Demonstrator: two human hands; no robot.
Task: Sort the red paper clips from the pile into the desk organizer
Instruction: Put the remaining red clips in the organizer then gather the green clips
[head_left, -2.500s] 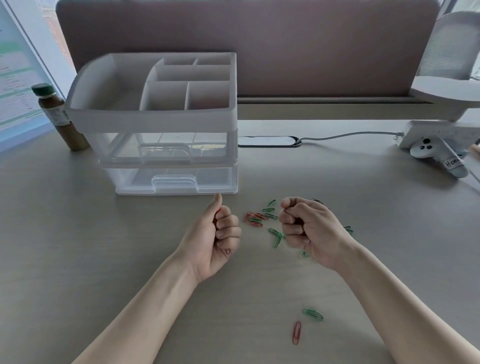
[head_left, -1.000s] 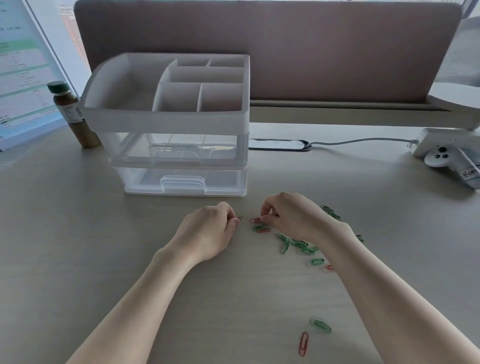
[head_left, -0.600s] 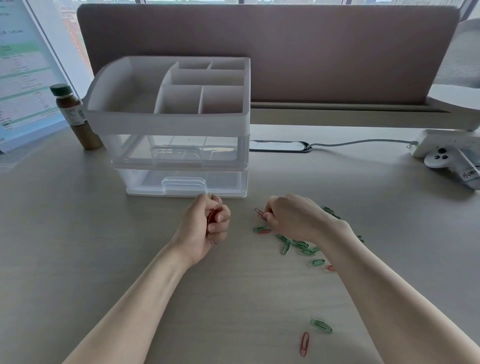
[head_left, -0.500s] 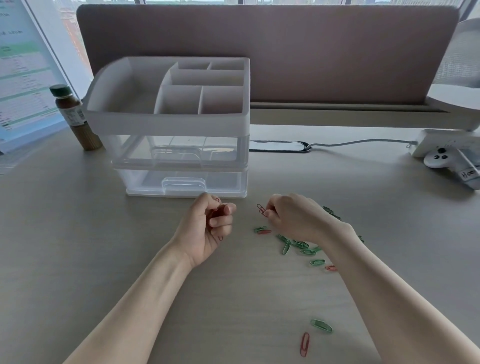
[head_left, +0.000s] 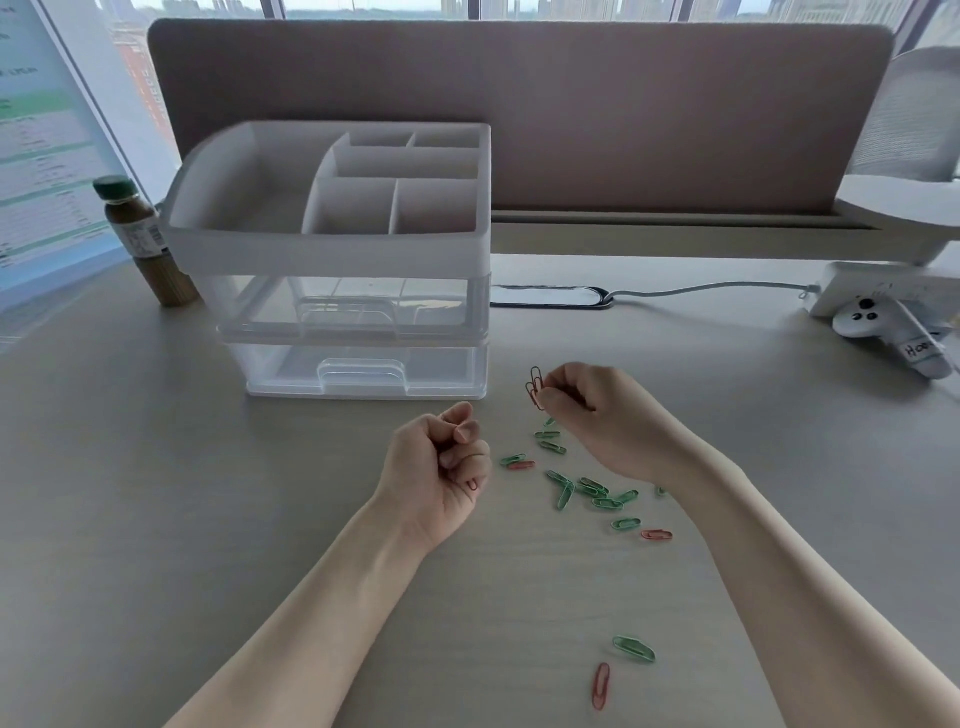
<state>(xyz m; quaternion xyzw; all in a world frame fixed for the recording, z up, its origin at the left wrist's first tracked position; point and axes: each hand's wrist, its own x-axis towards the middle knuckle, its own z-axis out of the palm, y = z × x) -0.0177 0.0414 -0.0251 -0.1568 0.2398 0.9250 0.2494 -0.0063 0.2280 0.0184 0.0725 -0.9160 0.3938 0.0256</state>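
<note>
- Two bare hands were raised a little above the desk (head_left: 156, 519), in front of the desk organizer (head_left: 332, 249).
- The right hand (head_left: 602, 415) pinched a small bunch of red paper clips (head_left: 535, 387) between thumb and fingertips, the clips sticking up to the left of the knuckles.
- The left hand (head_left: 441, 462) was curled into a loose fist, palm turned inward; a bit of red clip (head_left: 472, 485) showed at its lower edge, so it was closed on at least one clip.
- Between and below the hands lay the pile of clips (head_left: 587, 488), mostly green, with one red clip (head_left: 521, 465) at its left edge and another (head_left: 656, 534) at its right.
- Nearer the person, well apart from the pile, a green clip (head_left: 634, 648) and a red clip (head_left: 601, 686) lay close together.
- The organizer stood beyond the left hand, its open top compartments showing no clips and both clear drawers pushed in.
- A brown bottle (head_left: 143, 241) with a green cap stood just left of the organizer.
- A white controller (head_left: 883, 327) lay at the far right.
</note>
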